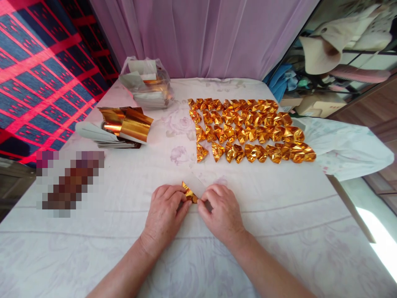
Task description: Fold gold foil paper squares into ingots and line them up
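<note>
Left hand (164, 213): fingers closed on foil sheet (192, 188) | Right hand (221, 211): sheet pinched from opposite side | Sheet: pressed onto tablecloth (279, 231), nearest item | Folded gold pieces (248, 130): laid in rows beyond sheet | Foil stack (124, 124): far left of sheet | Plastic bag (145, 82): behind stack

Gold foil paper (190, 193), perhaps white-backed

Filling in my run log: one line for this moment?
left hand + right hand: pinching gold foil sheet | folded gold pieces: rows beyond
</note>
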The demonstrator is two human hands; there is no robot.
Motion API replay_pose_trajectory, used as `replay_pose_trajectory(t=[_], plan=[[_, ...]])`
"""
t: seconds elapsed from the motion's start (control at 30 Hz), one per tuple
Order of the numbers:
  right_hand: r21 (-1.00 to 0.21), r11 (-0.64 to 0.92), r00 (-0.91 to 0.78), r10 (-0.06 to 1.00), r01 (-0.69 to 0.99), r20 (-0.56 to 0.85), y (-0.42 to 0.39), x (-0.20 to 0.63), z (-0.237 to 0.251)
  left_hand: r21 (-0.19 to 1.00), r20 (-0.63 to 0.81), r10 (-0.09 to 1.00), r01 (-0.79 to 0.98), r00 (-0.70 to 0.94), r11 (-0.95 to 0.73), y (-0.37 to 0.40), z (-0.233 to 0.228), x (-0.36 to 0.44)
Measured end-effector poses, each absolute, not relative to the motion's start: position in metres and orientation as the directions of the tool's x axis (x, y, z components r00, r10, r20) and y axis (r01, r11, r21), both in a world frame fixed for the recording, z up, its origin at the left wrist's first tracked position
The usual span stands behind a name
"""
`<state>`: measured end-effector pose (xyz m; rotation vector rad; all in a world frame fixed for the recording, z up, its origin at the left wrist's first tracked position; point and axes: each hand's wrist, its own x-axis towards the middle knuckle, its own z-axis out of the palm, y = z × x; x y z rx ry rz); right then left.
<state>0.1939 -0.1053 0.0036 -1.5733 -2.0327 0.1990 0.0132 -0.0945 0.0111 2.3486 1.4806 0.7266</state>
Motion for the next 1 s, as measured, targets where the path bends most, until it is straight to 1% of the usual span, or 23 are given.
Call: replay_pose_trajectory(t=[0.23, 0.57, 0.73, 1.0], plan=[[-0.453, 0.305, -0.150, 0.926, 0.837, 0.346, -0.1043, 0.1933, 0.0044, 0.499, 0.249, 0.909, 0.760, 0.335, -0.417, -0.0939, 0.0107, 0.0141], [-0.453, 0.299, -0.154, 0.932, 0.840, 0.329, -0.1044, 0.1931, 0.0052, 0.462, 0.248, 0.917, 0.794, 0.313, -0.396, -0.0928, 0.0132, 0.0173], [-0.475, 0.295, -0.147, 0.934, 0.829, 0.325, -0.1047, 0.1933, 0.0055, 0.447, 0.256, 0.915, 0.801, 0.313, -0.399, -0.0928, 0.0139, 0.0184], [-0.497, 0.321, -0.199, 0.938, 0.806, 0.283, -0.1058, 0.1958, 0.0077, 0.450, 0.242, 0.920, 0.804, 0.309, -0.388, -0.0931, 0.0147, 0.0183]])
